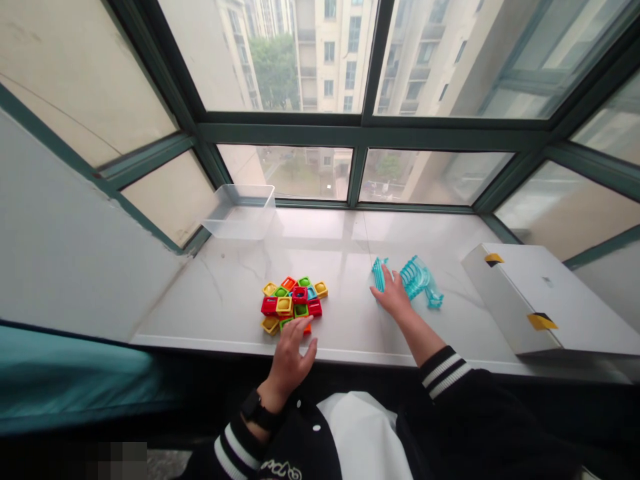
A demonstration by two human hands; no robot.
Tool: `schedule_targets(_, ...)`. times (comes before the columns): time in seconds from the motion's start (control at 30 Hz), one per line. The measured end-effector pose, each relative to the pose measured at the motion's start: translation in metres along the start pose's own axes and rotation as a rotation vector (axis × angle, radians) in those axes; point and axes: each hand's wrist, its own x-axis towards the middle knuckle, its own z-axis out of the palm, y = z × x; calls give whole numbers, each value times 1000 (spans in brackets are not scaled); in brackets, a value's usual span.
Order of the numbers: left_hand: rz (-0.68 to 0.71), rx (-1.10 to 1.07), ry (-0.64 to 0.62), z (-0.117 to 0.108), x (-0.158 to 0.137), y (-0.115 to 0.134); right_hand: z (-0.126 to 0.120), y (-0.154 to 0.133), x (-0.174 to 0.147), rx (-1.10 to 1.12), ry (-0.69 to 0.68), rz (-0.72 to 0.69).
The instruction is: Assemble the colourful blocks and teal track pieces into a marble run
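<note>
Small square plastic building pieces (285, 305) in red, yellow, green, orange and blue lie in a pile on the white stone sill. At the pile's near edge rests my left hand (293, 353), its fingers extended and thumb apart, with nothing in its grasp. Farther right, my right hand (395, 298) has its thumb and index finger on either side of a translucent teal ribbed plastic piece (378, 275). Just right of those fingers lie more teal pieces, including a curved ribbed track piece (416, 277). Part of the gripped piece is hidden by the fingers.
A clear plastic bin (240, 223) stands at the back left by the window. On the right is a white box (565, 300) with yellow-and-black tabs. Green window frames (300, 135) border the sill (200, 307), and a teal curtain (75, 380) hangs at lower left.
</note>
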Motion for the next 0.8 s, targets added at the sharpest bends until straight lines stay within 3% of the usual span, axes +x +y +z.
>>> schedule_targets(0.1, -75, -114, -166, 21, 12, 17, 9, 1, 2, -40, -85, 35)
schedule_targets(0.27, -124, -422, -309, 70, 41, 19, 8, 6, 2, -55, -71, -21)
schedule_targets(0.5, -672, -818, -390, 148, 91, 10, -3, -15, -28, -19, -182, -29)
schedule_targets(0.63, -678, -879, -361, 158, 88, 7, 2, -34, -68, 160, -255, -124)
schedule_targets(0.8, -578, -622, -301, 140, 65, -11, 22, -43, -105, 455, -276, -180)
